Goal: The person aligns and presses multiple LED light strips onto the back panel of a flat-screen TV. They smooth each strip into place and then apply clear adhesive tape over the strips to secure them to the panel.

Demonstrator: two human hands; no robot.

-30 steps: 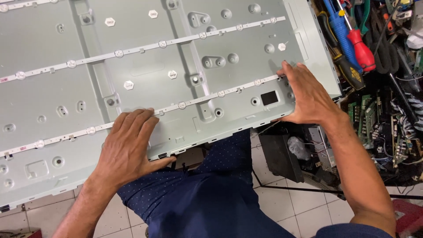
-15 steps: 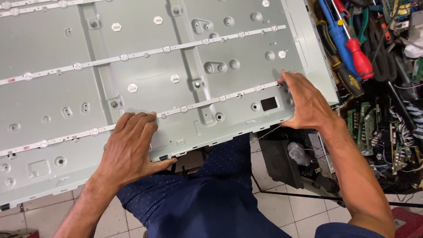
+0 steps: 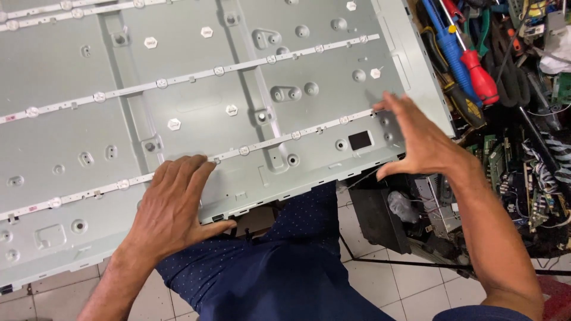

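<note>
Our left hand (image 3: pixel 172 205) lies flat on the near edge of the grey metal backlight panel (image 3: pixel 196 107), fingers spread, thumb hooked under its rim. Our right hand (image 3: pixel 419 139) hovers open at the panel's near right corner, gripping nothing, close to the red-handled screwdriver (image 3: pixel 476 74) beyond that corner.

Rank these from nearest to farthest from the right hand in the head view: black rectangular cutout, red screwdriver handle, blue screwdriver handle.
From the right hand:
1. Black rectangular cutout, just left, in the metal panel.
2. Red screwdriver handle, up and right.
3. Blue screwdriver handle, higher, top right.

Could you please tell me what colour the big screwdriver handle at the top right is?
Red handle, clearest in the head view.
</note>
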